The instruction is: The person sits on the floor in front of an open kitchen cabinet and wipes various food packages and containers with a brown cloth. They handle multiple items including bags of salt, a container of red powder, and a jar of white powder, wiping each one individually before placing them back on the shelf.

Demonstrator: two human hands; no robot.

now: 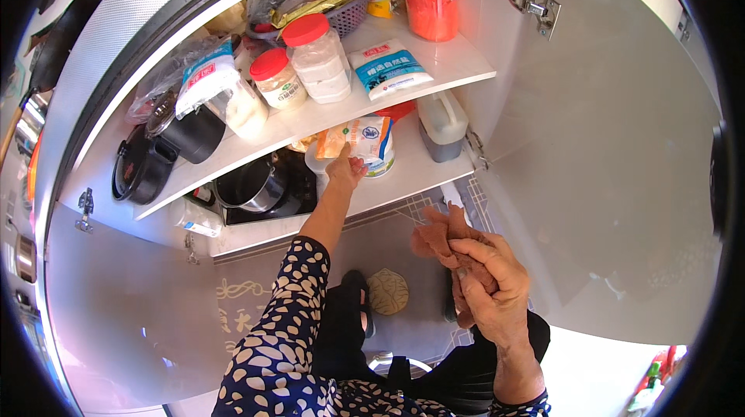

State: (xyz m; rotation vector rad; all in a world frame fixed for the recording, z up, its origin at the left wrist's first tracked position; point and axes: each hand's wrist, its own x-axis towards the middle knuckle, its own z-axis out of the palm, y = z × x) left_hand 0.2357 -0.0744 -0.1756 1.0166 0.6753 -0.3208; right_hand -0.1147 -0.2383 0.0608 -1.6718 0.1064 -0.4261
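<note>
Packet (371, 136) between pot (262, 186) and jug (443, 130), jars (320, 68) on shelf (463, 65) above

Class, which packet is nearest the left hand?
The orange-and-white packet, right at the left hand, below the upper shelf. The flat packet and upper-left packet are blue-and-white and above that shelf.

The view comes from a wide fisheye camera on the person's head, the left of a side-by-side pair, looking forward and steeply down past both hands. The right hand (493, 285) is nearest the lens and looks largest; the left hand (347, 169) is farther off, near the picture's middle. Beyond and above the left hand, the upper shelf (466, 68) is seen from above. The floor mat (400, 242) shows between the hands, and the cabinet door (621, 153) right of the right hand bends toward the dark round rim.
</note>
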